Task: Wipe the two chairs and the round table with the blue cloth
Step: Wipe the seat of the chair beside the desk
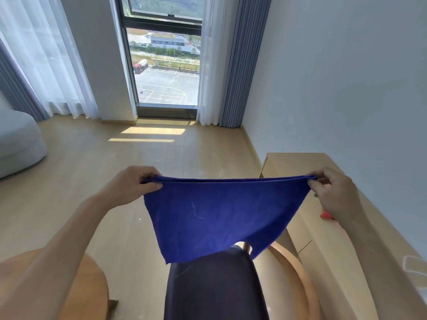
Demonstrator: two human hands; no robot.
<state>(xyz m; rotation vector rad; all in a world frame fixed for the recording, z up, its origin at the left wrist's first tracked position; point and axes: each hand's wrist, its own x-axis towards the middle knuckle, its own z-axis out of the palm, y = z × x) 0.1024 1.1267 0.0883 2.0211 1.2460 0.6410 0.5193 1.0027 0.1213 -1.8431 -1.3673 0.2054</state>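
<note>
Head view: left hand [135,184] and right hand [332,195] each pinch a top corner of the blue cloth [219,213], stretched taut above the chair [215,287] seat.

You're facing a tall window [165,65] with a dark frame; outside sits a parking lot and low buildings. Sheer curtains [46,56] hang left of it, and a sheer panel plus pleated blue-grey drapes [235,65] hang right. A white wall [335,77] runs down your right side. The floor [92,169] is light wood, with sun patches [150,133] just below the window. A pale sofa [18,144] edge shows far left. A light wood counter [300,162] stands against the right wall.
</note>
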